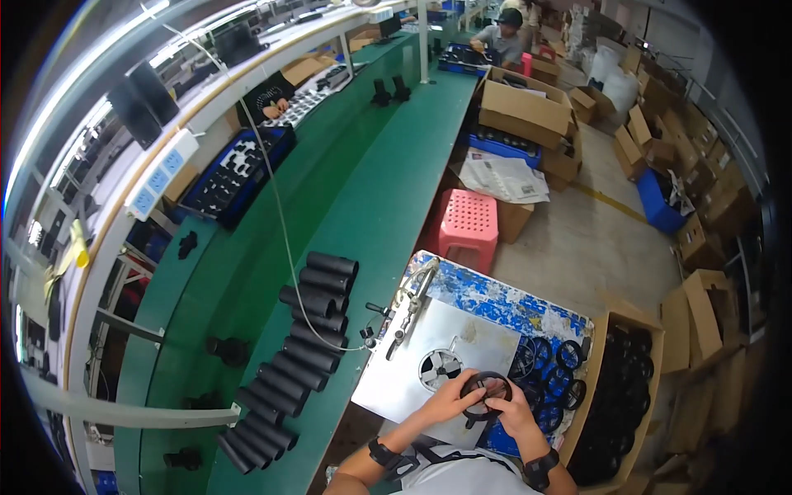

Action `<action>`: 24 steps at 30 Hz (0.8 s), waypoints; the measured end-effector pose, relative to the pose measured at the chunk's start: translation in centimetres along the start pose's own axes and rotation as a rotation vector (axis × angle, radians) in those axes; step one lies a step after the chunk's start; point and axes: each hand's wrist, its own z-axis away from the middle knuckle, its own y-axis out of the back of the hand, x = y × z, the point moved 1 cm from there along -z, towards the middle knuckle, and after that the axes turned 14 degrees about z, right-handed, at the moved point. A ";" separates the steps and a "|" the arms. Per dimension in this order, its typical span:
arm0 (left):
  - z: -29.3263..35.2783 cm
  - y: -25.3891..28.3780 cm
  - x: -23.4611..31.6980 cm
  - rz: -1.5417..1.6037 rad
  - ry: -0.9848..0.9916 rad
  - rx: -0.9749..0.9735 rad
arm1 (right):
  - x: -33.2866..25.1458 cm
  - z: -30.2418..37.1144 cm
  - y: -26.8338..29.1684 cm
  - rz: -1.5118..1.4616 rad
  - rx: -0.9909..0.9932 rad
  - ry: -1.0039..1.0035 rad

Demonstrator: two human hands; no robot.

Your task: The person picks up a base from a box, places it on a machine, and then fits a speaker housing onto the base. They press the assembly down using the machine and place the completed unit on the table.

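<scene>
Green bench (371,214) on the left: open strip along its right edge. Carton (634,318) walls off the right side. Metal plate (483,334) has bare room beyond the round fixture (442,370). Black ring (474,414) is above the plate, toward its right edge. Probably light, stiff plastic, maybe slick; grip the rim. Left hand (450,398) and right hand (516,411) pinch opposite sides, thumbs over the face.

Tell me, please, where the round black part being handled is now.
In the head view, the round black part is low, right of centre, held between the left hand and right hand; the round metal fixture lies to its upper left.
</scene>
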 end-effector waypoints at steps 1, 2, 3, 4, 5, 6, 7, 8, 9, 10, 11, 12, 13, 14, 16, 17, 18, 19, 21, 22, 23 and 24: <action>-0.2 1.0 -0.1 0.042 0.017 -0.033 | -0.1 -0.3 -0.7 0.000 0.024 -0.014; -0.2 1.4 0.3 0.085 0.040 -0.058 | -0.3 -0.4 -1.4 -0.002 0.073 -0.001; -0.6 1.8 0.0 0.097 0.006 -0.068 | -0.6 -0.6 -1.8 -0.005 0.121 0.008; -0.8 2.3 -1.0 0.172 0.048 -0.074 | -1.1 -0.9 -2.3 0.099 0.153 0.066; -1.1 2.4 0.2 0.336 0.177 -0.105 | -1.8 -1.0 -2.8 0.151 0.218 0.099; -1.7 2.3 1.6 0.395 0.174 -0.051 | -2.8 -1.5 -3.1 0.205 0.280 0.131; -1.8 1.9 1.7 0.344 0.074 0.018 | -3.7 -1.5 -3.1 0.219 0.288 0.158; -2.1 1.9 1.9 0.375 0.068 0.020 | -5.4 -1.3 -4.2 0.165 0.330 0.224; -2.5 1.6 2.7 0.468 0.088 0.004 | -5.7 -1.7 -4.0 0.087 0.305 0.253; -2.8 1.1 3.5 0.503 0.057 -0.020 | -6.3 -1.5 -4.3 0.012 0.309 0.261; -3.3 0.7 4.1 0.533 0.016 -0.041 | -6.9 -1.4 -4.5 -0.062 0.306 0.276; -3.2 0.1 4.9 0.531 0.023 -0.049 | -6.6 -1.0 -4.0 -0.068 0.314 0.278; -3.1 -0.3 5.7 0.582 0.046 -0.055 | -6.4 -0.6 -3.5 -0.100 0.287 0.284; -2.6 -0.8 6.1 0.633 0.071 -0.057 | -6.0 0.0 -3.3 -0.134 0.256 0.287; -2.2 -1.4 5.8 0.631 0.063 -0.055 | -6.1 1.0 -2.8 -0.142 0.225 0.293; -1.8 -1.4 5.7 0.633 0.056 -0.051 | -6.1 1.5 -2.9 -0.148 0.196 0.295; -1.5 -1.5 5.8 0.621 0.055 -0.050 | -6.3 2.1 -3.2 -0.130 0.203 0.323; -1.1 -1.6 5.9 0.633 0.079 -0.062 | -6.0 2.3 -3.1 -0.138 0.195 0.330; 0.0 -1.3 6.1 0.636 0.097 -0.073 | -4.9 2.9 -2.9 -0.075 0.188 0.317; 0.5 -0.6 5.9 0.626 0.139 -0.098 | -4.5 3.1 -3.3 -0.046 0.197 0.307; 1.1 0.0 6.1 0.616 0.176 -0.127 | -4.2 3.5 -3.9 0.009 0.197 0.289; 1.2 0.5 6.3 0.457 0.128 -0.152 | -3.7 3.4 -4.7 -0.002 0.221 0.306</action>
